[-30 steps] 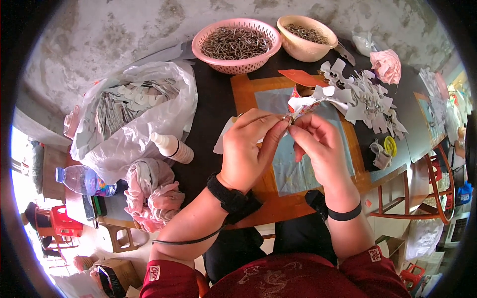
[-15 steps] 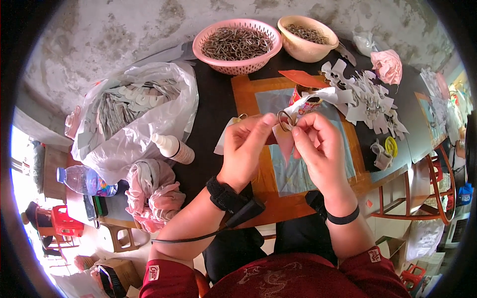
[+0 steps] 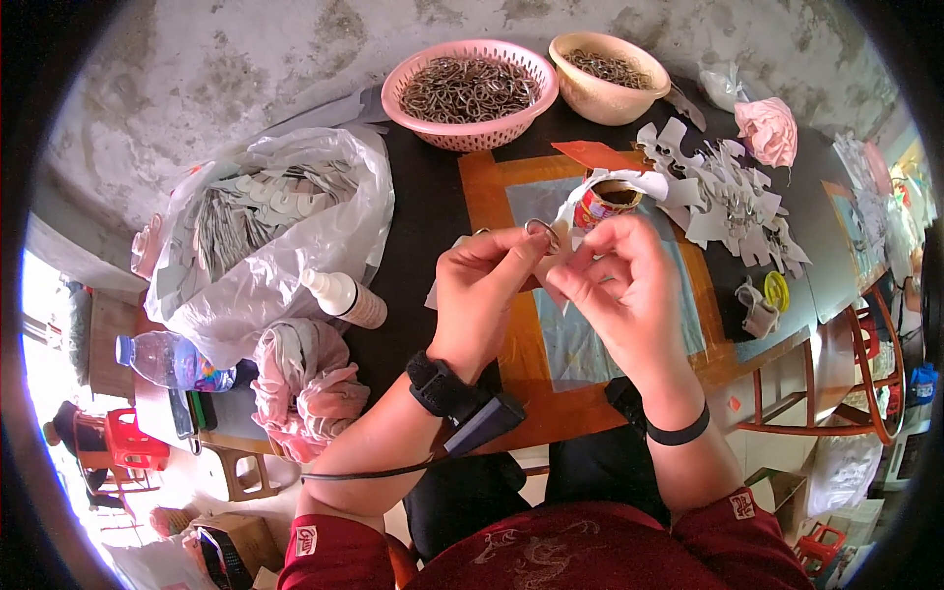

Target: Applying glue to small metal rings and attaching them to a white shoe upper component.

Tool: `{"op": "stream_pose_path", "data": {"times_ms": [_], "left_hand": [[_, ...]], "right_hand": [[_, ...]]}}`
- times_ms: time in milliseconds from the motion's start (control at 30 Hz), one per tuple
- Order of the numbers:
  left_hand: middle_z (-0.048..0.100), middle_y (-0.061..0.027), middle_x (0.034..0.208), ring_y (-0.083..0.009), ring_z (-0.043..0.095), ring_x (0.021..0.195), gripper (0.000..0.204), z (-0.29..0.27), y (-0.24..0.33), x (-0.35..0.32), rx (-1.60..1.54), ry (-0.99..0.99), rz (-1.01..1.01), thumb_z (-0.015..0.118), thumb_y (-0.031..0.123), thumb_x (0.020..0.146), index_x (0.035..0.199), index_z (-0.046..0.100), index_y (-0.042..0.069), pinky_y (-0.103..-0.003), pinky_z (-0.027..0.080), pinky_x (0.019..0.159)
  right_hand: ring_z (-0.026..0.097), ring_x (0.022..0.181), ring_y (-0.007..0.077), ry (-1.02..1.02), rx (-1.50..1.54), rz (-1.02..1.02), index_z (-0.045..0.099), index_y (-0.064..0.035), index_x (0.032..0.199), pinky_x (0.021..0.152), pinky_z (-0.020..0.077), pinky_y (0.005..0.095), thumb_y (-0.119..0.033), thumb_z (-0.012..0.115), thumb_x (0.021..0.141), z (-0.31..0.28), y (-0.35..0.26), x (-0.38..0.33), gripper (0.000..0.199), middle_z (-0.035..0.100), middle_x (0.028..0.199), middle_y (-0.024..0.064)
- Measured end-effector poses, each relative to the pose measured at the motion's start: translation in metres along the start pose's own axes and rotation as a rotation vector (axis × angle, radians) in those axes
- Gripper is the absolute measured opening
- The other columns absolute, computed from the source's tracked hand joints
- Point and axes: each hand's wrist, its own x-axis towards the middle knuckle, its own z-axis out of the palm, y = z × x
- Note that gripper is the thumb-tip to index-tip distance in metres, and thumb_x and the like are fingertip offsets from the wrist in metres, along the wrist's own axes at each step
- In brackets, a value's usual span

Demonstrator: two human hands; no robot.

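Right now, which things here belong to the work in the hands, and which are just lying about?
In use:
left hand and right hand, pinching a metal ring and a white card piece
pink basket of rings
pile of white card cutouts

Lying about:
water bottle
white squeeze bottle
bundled cloth

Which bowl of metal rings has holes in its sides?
The pink plastic basket, the wide one on the left. Its sides are a slotted mesh, while the tan bowl beside it is smooth and solid.
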Motion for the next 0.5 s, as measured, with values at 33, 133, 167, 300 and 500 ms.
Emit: {"op": "stream_pose_path", "data": {"times_ms": [33,133,167,300,500], "left_hand": [[0.069,-0.0069,0.091,-0.0118,0.063,0.079,0.015,0.0006,-0.0003,-0.0001,0.024,0.018,0.05,0.065,0.006,0.088,0.098,0.069,-0.004,-0.025,0.051,0.071],[0.068,-0.0067,0.087,-0.0116,0.063,0.075,0.013,-0.0005,-0.0012,0.0016,0.211,-0.01,0.2,0.067,0.003,0.086,0.096,0.069,-0.004,-0.024,0.05,0.068],[0.068,-0.0067,0.087,-0.0116,0.063,0.075,0.013,-0.0008,-0.0016,0.0016,0.212,-0.01,0.2,0.067,0.003,0.086,0.096,0.069,-0.004,-0.024,0.05,0.068],[0.068,-0.0091,0.083,-0.0123,0.062,0.071,0.008,0.0038,-0.0022,0.0013,0.417,-0.039,0.352,0.069,0.0,0.082,0.09,0.071,-0.001,-0.024,0.048,0.066],[0.067,-0.0084,0.083,-0.0135,0.062,0.074,0.01,0.0049,-0.0024,0.0001,0.501,-0.051,0.394,0.071,0.001,0.081,0.09,0.072,0.0,-0.025,0.048,0.068]], "right_hand": [[0.059,0.065,0.0085,0.065,-0.016,-0.044,0.054,0.001,0.088,0.055,0.0504,0.0225,-0.006,0.07,0.083,0.0011,-0.0012,-0.0005,0.018,0.06,0.082,0.0058],[0.062,0.065,0.0105,0.072,-0.11,-0.11,0.057,0.0014,0.088,0.056,0.0517,0.0237,-0.007,0.072,0.082,0.0006,0.0016,0.0004,0.018,0.063,0.083,0.0069],[0.063,0.066,0.0119,0.074,-0.175,-0.138,0.058,0.0016,0.088,0.057,0.0519,0.0242,-0.007,0.071,0.082,0.0011,0.0029,0.0007,0.017,0.064,0.084,0.0077],[0.065,0.068,0.0166,0.093,-0.178,-0.172,0.059,0.0015,0.087,0.058,0.0526,0.0266,-0.003,0.069,0.083,0.0005,0.0067,0.0022,0.012,0.065,0.082,0.0105],[0.066,0.069,0.0247,0.132,-0.37,-0.339,0.058,0.0003,0.084,0.058,0.0519,0.0309,0.002,0.066,0.08,-0.0032,0.0026,0.0012,0.009,0.065,0.078,0.0128]]}}
